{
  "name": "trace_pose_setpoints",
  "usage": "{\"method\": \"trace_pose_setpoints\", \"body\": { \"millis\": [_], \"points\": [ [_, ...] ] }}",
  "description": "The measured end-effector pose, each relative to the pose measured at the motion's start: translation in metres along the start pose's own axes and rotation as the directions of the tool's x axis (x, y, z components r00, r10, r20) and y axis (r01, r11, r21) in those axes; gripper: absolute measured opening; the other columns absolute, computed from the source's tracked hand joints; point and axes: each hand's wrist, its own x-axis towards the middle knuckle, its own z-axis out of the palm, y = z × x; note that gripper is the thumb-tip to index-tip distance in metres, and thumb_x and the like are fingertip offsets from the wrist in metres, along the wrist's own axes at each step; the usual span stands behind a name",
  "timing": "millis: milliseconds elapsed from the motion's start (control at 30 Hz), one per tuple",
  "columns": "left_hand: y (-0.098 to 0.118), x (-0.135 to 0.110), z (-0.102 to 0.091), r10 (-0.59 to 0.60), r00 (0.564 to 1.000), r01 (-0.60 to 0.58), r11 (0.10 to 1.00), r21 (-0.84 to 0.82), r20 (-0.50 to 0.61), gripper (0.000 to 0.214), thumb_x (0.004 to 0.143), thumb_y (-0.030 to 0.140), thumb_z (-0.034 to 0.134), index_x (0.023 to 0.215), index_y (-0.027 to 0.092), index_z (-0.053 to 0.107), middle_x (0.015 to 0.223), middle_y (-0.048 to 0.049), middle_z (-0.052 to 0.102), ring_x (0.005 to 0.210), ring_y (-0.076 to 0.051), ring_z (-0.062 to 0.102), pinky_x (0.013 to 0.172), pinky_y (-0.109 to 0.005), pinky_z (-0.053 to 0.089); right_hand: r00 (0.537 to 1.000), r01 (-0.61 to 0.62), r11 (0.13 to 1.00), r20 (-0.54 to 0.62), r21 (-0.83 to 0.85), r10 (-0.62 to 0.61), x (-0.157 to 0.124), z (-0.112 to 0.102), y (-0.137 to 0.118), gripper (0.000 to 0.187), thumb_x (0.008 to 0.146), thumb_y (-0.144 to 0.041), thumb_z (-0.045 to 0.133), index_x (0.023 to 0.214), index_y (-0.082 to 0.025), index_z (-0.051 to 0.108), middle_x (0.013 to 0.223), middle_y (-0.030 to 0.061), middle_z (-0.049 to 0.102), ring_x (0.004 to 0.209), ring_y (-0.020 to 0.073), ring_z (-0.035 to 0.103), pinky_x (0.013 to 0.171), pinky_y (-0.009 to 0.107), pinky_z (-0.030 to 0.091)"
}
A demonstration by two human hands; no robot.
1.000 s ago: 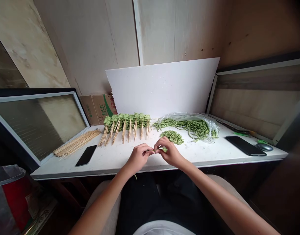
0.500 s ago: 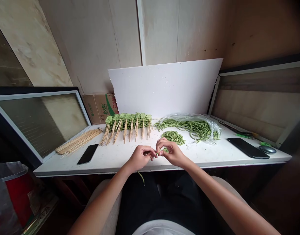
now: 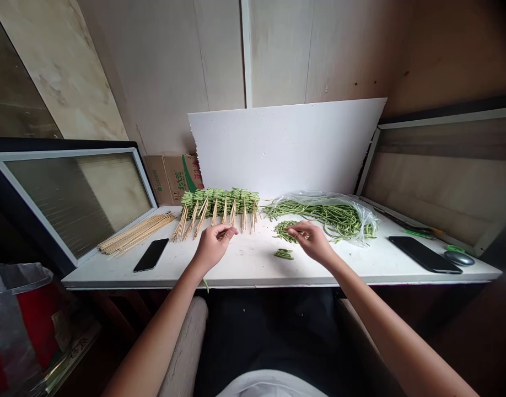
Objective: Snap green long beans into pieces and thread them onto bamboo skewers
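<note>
My left hand (image 3: 215, 245) is closed above the table, in front of the skewered beans. A long green bean (image 3: 205, 285) trails from it, its lower end showing below the wrist past the table edge. My right hand (image 3: 313, 241) has its fingers pinched together at the pile of short bean pieces (image 3: 283, 230); whatever lies between the fingertips is too small to make out. Between the hands, nearer the front edge, lies a small separate row of cut bean pieces (image 3: 283, 253).
Bean skewers (image 3: 220, 197) are stacked at the back, sticks forward. Bare bamboo skewers (image 3: 137, 234) and a phone (image 3: 151, 255) lie left. Long beans (image 3: 331, 212) in clear plastic lie right, near another phone (image 3: 424, 254) and a silver oval object (image 3: 459, 257). A white board (image 3: 286, 149) stands behind.
My hands were together over the front of the table and have parted. The left moved left with the long bean; the right moved right and forward to the pile. The view shifted slightly.
</note>
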Motion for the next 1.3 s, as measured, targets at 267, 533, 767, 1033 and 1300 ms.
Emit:
{"method": "trace_pose_setpoints", "body": {
  "millis": [267,533,767,1033,1300],
  "points": [
    [0.007,-0.006,0.008,0.055,0.994,-0.065,0.992,0.106,0.097,0.031,0.102,0.036,0.054,0.108,0.018,0.079,0.107,-0.0096,0.075,0.091,-0.022,0.070,0.078,-0.031,0.055,0.993,0.047,0.925,0.122,-0.377,-0.001,-0.020,0.040,0.041,0.019,0.092,-0.033,0.067,0.086,-0.023,0.082,0.090,0.0112,0.077,0.100,0.0339,0.061,0.088,0.048,0.048],
    [0.005,-0.011,0.015,0.068,0.959,-0.104,0.987,0.121,0.275,0.038,0.106,0.030,0.044,0.132,0.023,0.072,0.112,-0.0080,0.063,0.082,-0.016,0.062,0.079,-0.030,0.054,0.994,0.075,0.924,0.098,-0.375,-0.041,-0.017,0.039,0.043,0.032,0.099,-0.041,0.059,0.086,-0.022,0.081,0.097,0.0126,0.076,0.101,0.0330,0.059,0.091,0.050,0.045],
    [0.006,-0.013,0.027,0.091,0.964,-0.088,0.996,-0.023,0.250,0.034,0.100,0.032,0.060,0.132,0.024,0.070,0.111,-0.0081,0.069,0.094,-0.019,0.066,0.086,-0.033,0.056,0.985,-0.033,0.999,0.167,-0.031,0.037,-0.013,0.028,-0.012,0.042,0.100,-0.057,0.055,0.106,-0.023,0.080,0.109,0.0116,0.076,0.106,0.0313,0.064,0.082,0.042,0.053],
    [0.022,-0.019,0.031,0.026,0.962,0.026,0.982,-0.185,0.273,0.043,0.086,0.031,0.080,0.127,0.021,0.071,0.097,-0.0065,0.076,0.092,-0.020,0.072,0.088,-0.034,0.060,0.971,0.108,0.947,0.173,0.303,-0.167,-0.026,0.042,-0.065,0.025,0.098,-0.045,0.067,0.109,-0.027,0.081,0.098,0.0075,0.078,0.097,0.0239,0.066,0.082,0.037,0.054],
    [0.024,-0.015,0.019,-0.013,0.923,0.109,0.967,-0.231,0.384,0.035,0.092,0.044,0.073,0.108,0.014,0.078,0.086,-0.0076,0.076,0.069,-0.017,0.071,0.071,-0.030,0.059,0.984,0.173,0.938,-0.014,0.299,-0.177,-0.022,0.036,-0.062,0.020,0.097,-0.040,0.069,0.106,-0.027,0.080,0.091,0.0073,0.075,0.093,0.0241,0.062,0.081,0.039,0.052]
  ]
}}
